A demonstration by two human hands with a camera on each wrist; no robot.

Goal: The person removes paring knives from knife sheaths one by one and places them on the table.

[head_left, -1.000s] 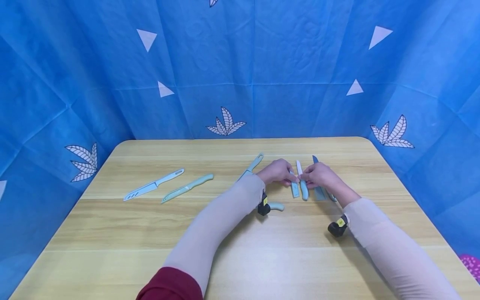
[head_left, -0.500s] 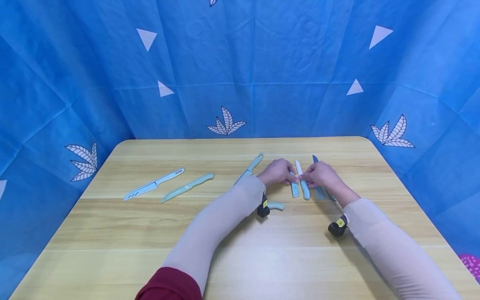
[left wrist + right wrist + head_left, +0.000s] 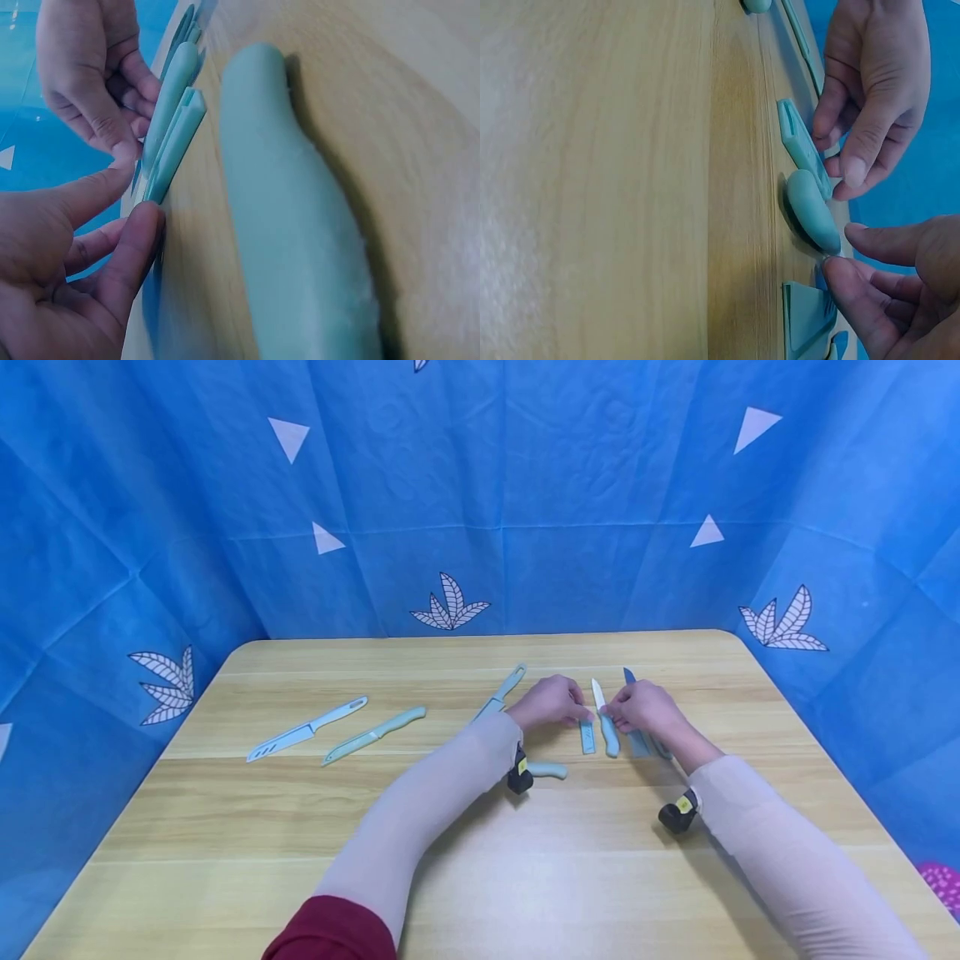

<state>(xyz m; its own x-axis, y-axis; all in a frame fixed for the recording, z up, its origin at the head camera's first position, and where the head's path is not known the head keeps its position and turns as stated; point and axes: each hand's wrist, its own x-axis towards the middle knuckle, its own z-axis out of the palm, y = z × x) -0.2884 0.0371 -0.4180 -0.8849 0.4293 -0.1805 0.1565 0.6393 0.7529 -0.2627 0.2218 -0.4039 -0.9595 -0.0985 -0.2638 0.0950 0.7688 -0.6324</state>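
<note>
Side by side on the table lie a small pale-green blade sheath [image 3: 588, 737] and a paring knife [image 3: 610, 737], its white blade pointing away from me. My left hand [image 3: 551, 700] is at the far end of the sheath; its thumb and fingertip stand apart there in the left wrist view. Right at the knife, where handle meets blade, are the fingertips of my right hand [image 3: 647, 706]. In the right wrist view a gap shows between that thumb and forefinger. Partly under this hand lie a wider sheath [image 3: 640, 745] and a dark-bladed knife [image 3: 628, 676].
A green knife handle [image 3: 547, 770] lies by my left wrist, looming large in the left wrist view. Behind my left forearm is another green knife [image 3: 512, 681]. Farther left are a light-blue sheathed knife [image 3: 307, 731] and a green sheathed knife [image 3: 375, 737].
My left hand has drawn slightly left from the sheath, and my right hand slightly right. The paring knife has shifted a little; the other knives have stayed put.
</note>
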